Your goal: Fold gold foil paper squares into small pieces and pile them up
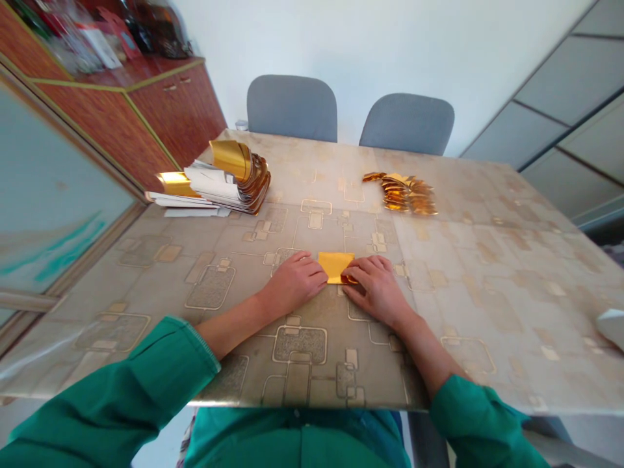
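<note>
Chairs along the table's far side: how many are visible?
2. One gray backrest rises behind the far edge of the table, left of the other gray backrest. The chairs' lower parts are hidden.

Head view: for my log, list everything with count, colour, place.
Gold paper: 1, between hands
Stack: uncounted, gold and white, far left
Folded pieces: several, gold, far right-centre
Table: 1, brown patterned, centre
Chairs: 2, grey, behind table
Cabinet: 1, red-brown, back left
Clutter: uncounted, mixed colours, on cabinet
Glass: 2 panes, pale, left
Wall: 1, white, back
Panels: several, grey, right
White object: 1, right edge
Left hand, right hand: 1 each, bare, touching paper
Shirt: 1, green, bottom
</note>
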Demonstrator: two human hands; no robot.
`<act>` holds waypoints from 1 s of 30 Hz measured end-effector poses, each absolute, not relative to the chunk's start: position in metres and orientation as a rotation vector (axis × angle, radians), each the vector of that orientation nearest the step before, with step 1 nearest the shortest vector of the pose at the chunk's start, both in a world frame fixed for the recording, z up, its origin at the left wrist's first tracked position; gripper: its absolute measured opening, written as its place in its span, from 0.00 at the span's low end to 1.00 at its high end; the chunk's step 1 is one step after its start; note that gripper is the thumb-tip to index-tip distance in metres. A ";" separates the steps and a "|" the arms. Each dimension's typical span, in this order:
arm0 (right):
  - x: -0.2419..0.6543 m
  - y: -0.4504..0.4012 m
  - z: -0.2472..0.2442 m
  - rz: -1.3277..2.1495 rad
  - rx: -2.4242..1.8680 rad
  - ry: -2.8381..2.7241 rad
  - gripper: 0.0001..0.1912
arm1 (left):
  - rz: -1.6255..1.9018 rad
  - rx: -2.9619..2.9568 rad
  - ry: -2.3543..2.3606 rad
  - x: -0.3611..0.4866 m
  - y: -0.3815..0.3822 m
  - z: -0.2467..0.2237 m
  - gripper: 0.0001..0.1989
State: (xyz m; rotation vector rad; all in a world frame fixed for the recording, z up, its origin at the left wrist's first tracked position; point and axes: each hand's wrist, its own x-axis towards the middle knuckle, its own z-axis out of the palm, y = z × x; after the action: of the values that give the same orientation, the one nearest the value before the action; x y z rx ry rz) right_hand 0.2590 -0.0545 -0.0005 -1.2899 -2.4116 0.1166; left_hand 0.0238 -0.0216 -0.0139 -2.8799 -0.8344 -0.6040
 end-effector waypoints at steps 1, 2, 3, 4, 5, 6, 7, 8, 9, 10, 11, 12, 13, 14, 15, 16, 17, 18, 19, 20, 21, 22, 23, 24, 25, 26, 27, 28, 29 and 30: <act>0.259 -0.054 0.000 0.097 -1.275 -2.423 0.06 | -0.614 -2.877 -0.838 0.024 -0.022 -0.014 0.10; 0.260 -0.053 0.000 0.076 -1.258 -2.435 0.05 | -0.629 -2.876 -0.843 0.024 -0.022 -0.015 0.11; 0.260 -0.053 0.000 0.053 -1.243 -2.444 0.04 | -0.647 -2.878 -0.851 0.024 -0.022 -0.015 0.11; 0.261 -0.052 0.000 0.031 -1.233 -2.448 0.04 | -0.669 -2.884 -0.863 0.024 -0.022 -0.015 0.11; 0.261 -0.051 0.000 0.011 -1.226 -2.447 0.05 | -0.691 -2.892 -0.880 0.024 -0.022 -0.015 0.11; 0.262 -0.051 -0.001 -0.003 -1.220 -2.440 0.06 | -0.713 -2.900 -0.900 0.023 -0.022 -0.014 0.11; 0.262 -0.051 -0.001 -0.011 -1.214 -2.430 0.07 | -0.730 -2.908 -0.919 0.023 -0.023 -0.014 0.10; 0.263 -0.050 -0.002 -0.012 -1.207 -2.418 0.08 | -0.733 -2.917 -0.931 0.023 -0.023 -0.013 0.09; 0.263 -0.050 -0.003 -0.008 -1.197 -2.407 0.08 | -0.724 -2.927 -0.933 0.024 -0.024 -0.012 0.08; 0.264 -0.050 -0.004 0.000 -1.184 -2.400 0.08 | -0.708 -2.933 -0.927 0.024 -0.025 -0.011 0.08; 0.264 -0.050 -0.005 0.008 -1.171 -2.394 0.08 | -0.688 -2.931 -0.918 0.025 -0.025 -0.011 0.09; 0.264 -0.050 -0.006 0.013 -1.160 -2.390 0.08 | -0.666 -2.923 -0.909 0.026 -0.026 -0.011 0.10; 0.264 -0.050 -0.007 0.012 -1.151 -2.389 0.08 | -0.647 -2.905 -0.902 0.027 -0.026 -0.011 0.09; 0.263 -0.051 -0.007 0.002 -1.145 -2.387 0.08 | -0.637 -2.879 -0.899 0.028 -0.026 -0.011 0.08; 0.261 -0.052 -0.007 -0.018 -1.142 -2.384 0.07 | -0.633 -2.851 -0.896 0.029 -0.026 -0.012 0.09; 0.258 -0.052 -0.006 -0.043 -1.142 -2.383 0.06 | -0.631 -2.827 -0.892 0.029 -0.026 -0.013 0.10; 0.255 -0.053 -0.006 -0.070 -1.144 -2.386 0.06 | -0.633 -2.806 -0.885 0.030 -0.026 -0.014 0.11; 0.251 -0.053 -0.005 -0.092 -1.147 -2.393 0.06 | -0.639 -2.790 -0.879 0.031 -0.026 -0.015 0.12; 0.247 -0.053 -0.004 -0.106 -1.156 -2.407 0.07 | -0.643 -2.779 -0.875 0.031 -0.026 -0.016 0.13; 0.244 -0.053 -0.002 -0.112 -1.174 -2.425 0.10 | -0.644 -2.772 -0.874 0.031 -0.026 -0.016 0.13; 0.242 -0.053 -0.001 -0.115 -1.198 -2.436 0.13 | -0.641 -2.768 -0.873 0.030 -0.025 -0.016 0.13; 0.241 -0.053 0.000 -0.110 -1.216 -2.448 0.14 | -0.637 -2.766 -0.871 0.030 -0.025 -0.016 0.12; 0.241 -0.052 0.000 -0.100 -1.229 -2.455 0.15 | -0.633 -2.766 -0.869 0.029 -0.025 -0.016 0.12; 0.243 -0.052 0.001 -0.087 -1.234 -2.457 0.15 | -0.629 -2.767 -0.869 0.028 -0.025 -0.015 0.12; 0.246 -0.052 0.002 -0.071 -1.231 -2.458 0.15 | -0.625 -2.768 -0.868 0.027 -0.024 -0.015 0.12; 0.251 -0.052 0.002 -0.057 -1.227 -2.455 0.15 | -0.624 -2.768 -0.867 0.027 -0.024 -0.014 0.11; 0.256 -0.052 0.002 -0.042 -1.217 -2.452 0.14 | -0.621 -2.768 -0.868 0.026 -0.024 -0.014 0.11; 0.262 -0.052 0.003 -0.021 -1.211 -2.456 0.14 | -0.614 -2.769 -0.868 0.025 -0.024 -0.013 0.11; 0.269 -0.052 0.004 -0.004 -1.206 -2.455 0.13 | -0.606 -2.769 -0.868 0.024 -0.023 -0.013 0.11; 0.275 -0.052 0.004 0.018 -1.208 -2.453 0.13 | -0.601 -2.766 -0.870 0.023 -0.023 -0.013 0.11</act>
State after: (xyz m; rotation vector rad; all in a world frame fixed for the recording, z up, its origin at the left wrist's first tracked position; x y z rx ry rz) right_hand 0.2750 -0.0518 0.0044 -1.2078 -2.4528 0.0184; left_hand 0.0229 -0.0232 -0.0133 -2.7663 -0.8695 -0.6007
